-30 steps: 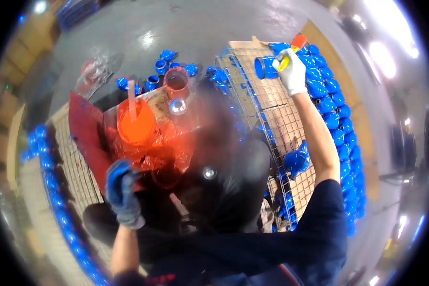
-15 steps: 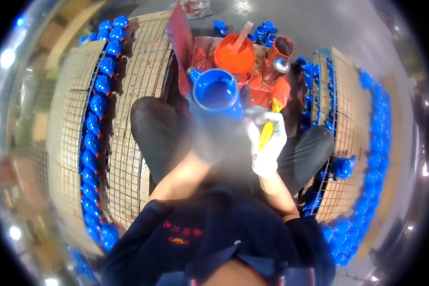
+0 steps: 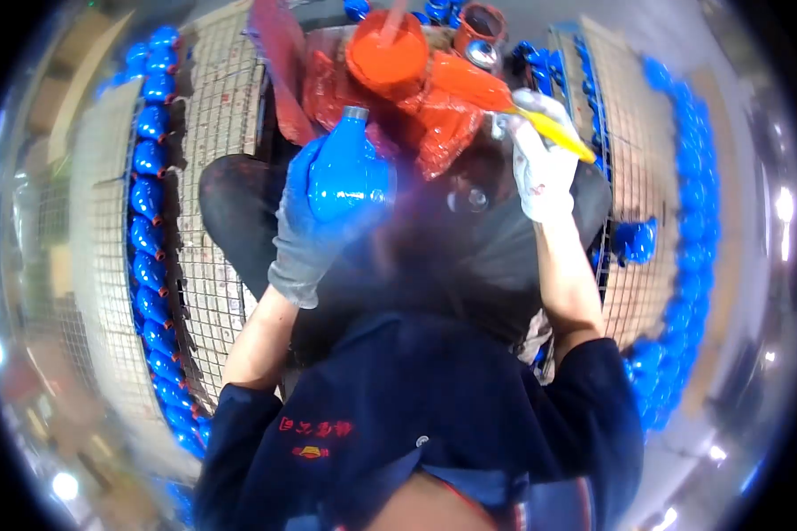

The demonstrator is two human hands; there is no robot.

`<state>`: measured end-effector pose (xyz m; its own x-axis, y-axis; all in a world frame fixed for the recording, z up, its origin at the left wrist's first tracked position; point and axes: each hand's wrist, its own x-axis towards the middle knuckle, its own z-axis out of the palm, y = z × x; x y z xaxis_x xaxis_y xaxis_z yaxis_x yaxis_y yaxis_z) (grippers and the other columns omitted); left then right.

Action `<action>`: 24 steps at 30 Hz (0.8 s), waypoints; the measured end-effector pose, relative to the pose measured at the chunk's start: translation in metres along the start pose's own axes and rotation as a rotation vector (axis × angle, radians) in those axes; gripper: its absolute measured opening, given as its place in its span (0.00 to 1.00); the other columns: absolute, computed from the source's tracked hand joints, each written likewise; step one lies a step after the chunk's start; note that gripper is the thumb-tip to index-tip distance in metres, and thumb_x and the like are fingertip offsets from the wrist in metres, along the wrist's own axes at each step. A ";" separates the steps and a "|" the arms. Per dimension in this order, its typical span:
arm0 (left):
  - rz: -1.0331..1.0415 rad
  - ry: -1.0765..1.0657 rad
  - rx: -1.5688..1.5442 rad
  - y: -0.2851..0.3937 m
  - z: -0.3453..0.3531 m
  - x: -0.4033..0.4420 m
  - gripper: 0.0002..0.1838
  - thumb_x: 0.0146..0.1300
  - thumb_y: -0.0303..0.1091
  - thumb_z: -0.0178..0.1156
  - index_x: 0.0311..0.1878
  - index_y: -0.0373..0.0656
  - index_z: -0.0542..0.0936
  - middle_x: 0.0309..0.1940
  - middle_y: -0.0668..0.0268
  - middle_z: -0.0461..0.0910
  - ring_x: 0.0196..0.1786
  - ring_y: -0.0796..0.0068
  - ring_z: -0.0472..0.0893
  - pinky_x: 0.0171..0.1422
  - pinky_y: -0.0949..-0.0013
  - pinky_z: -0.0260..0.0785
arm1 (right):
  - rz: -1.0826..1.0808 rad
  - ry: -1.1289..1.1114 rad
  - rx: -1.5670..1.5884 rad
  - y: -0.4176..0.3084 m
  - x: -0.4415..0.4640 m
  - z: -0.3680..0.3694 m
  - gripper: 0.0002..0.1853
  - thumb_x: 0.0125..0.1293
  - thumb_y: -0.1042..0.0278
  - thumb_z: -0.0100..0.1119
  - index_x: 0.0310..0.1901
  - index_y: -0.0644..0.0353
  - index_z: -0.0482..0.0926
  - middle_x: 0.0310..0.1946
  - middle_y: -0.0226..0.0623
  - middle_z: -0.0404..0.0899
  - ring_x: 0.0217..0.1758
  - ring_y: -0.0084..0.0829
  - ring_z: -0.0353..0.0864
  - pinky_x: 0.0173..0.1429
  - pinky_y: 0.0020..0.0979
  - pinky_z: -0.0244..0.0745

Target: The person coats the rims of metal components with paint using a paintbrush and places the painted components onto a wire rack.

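Observation:
My left hand (image 3: pixel 303 234), in a grey glove, is closed around a glossy blue metal casting (image 3: pixel 338 177). The casting is held tilted, its narrow grey-tipped neck pointing up and away from me. My right hand (image 3: pixel 545 164), in a white glove, grips a paintbrush by its yellow handle (image 3: pixel 556 134). The brush's flat orange-red head (image 3: pixel 471 84) points left, over red-stained plastic sheeting (image 3: pixel 447 137). Beyond the casting stands a bowl of orange-red paint (image 3: pixel 386 57), with a stick (image 3: pixel 393 19) upright in it.
A paint-smeared can (image 3: pixel 481 25) stands right of the bowl. On my left, a row of blue castings (image 3: pixel 148 196) lines a wire rack (image 3: pixel 212 177). Another rack (image 3: pixel 633 168) on my right has a single blue casting (image 3: pixel 636 241) and more along its outer edge.
The casting has turned from showing its open round mouth to showing its side and neck, shifting left. My right hand has moved right and up, and the brush now lies with its head leftward.

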<state>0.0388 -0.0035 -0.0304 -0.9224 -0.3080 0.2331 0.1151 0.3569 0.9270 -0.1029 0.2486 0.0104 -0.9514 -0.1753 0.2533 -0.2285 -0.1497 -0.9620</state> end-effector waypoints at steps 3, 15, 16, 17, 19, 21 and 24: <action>0.267 -0.042 0.420 0.029 -0.001 -0.004 0.50 0.38 0.46 0.87 0.65 0.44 0.71 0.56 0.55 0.79 0.55 0.56 0.83 0.57 0.57 0.79 | -0.243 -0.256 -0.141 -0.036 0.011 0.004 0.12 0.69 0.72 0.67 0.52 0.63 0.84 0.42 0.34 0.87 0.43 0.25 0.86 0.52 0.27 0.80; 0.583 -0.297 0.832 0.048 0.005 -0.020 0.50 0.39 0.54 0.84 0.67 0.49 0.74 0.62 0.57 0.77 0.47 0.54 0.87 0.45 0.56 0.83 | 0.398 -0.927 -0.544 -0.108 0.046 0.011 0.21 0.75 0.50 0.60 0.46 0.65 0.80 0.26 0.38 0.80 0.29 0.30 0.83 0.38 0.32 0.75; 0.570 -0.297 0.820 0.048 0.005 -0.020 0.50 0.38 0.54 0.84 0.67 0.49 0.74 0.62 0.57 0.77 0.47 0.54 0.87 0.45 0.55 0.83 | 0.335 -0.909 -0.556 -0.105 0.044 0.010 0.21 0.75 0.50 0.60 0.46 0.65 0.79 0.26 0.39 0.81 0.29 0.32 0.83 0.38 0.33 0.75; 0.517 -0.295 0.797 0.048 0.006 -0.021 0.49 0.40 0.51 0.84 0.67 0.48 0.74 0.61 0.57 0.77 0.48 0.53 0.86 0.47 0.55 0.83 | 0.273 -0.889 -0.569 -0.102 0.042 0.010 0.21 0.75 0.50 0.59 0.47 0.65 0.79 0.27 0.40 0.81 0.30 0.33 0.83 0.39 0.33 0.75; 0.368 -0.312 0.682 0.054 0.009 -0.020 0.48 0.40 0.49 0.84 0.67 0.47 0.74 0.60 0.56 0.77 0.49 0.51 0.86 0.49 0.55 0.82 | 0.092 -0.760 -0.643 -0.077 0.025 0.010 0.21 0.76 0.51 0.59 0.48 0.66 0.79 0.28 0.43 0.82 0.31 0.35 0.84 0.40 0.35 0.75; 0.241 -0.304 0.535 0.051 0.007 -0.017 0.48 0.42 0.49 0.85 0.67 0.45 0.73 0.58 0.57 0.79 0.53 0.54 0.85 0.56 0.57 0.80 | -0.051 -0.678 -0.692 -0.068 0.010 0.010 0.18 0.74 0.52 0.61 0.48 0.61 0.82 0.31 0.40 0.84 0.35 0.34 0.86 0.44 0.33 0.77; 0.081 -0.312 0.232 0.031 0.002 -0.018 0.51 0.42 0.53 0.85 0.68 0.42 0.72 0.57 0.59 0.80 0.54 0.62 0.84 0.60 0.59 0.78 | -0.104 -0.611 -0.551 -0.064 0.000 0.009 0.16 0.73 0.53 0.62 0.45 0.59 0.83 0.36 0.40 0.85 0.37 0.35 0.86 0.45 0.34 0.77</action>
<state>0.0585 0.0152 -0.0062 -0.9856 -0.0012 0.1692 0.1385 0.5696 0.8102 -0.0864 0.2492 0.0731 -0.6761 -0.7085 0.2023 -0.5291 0.2758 -0.8025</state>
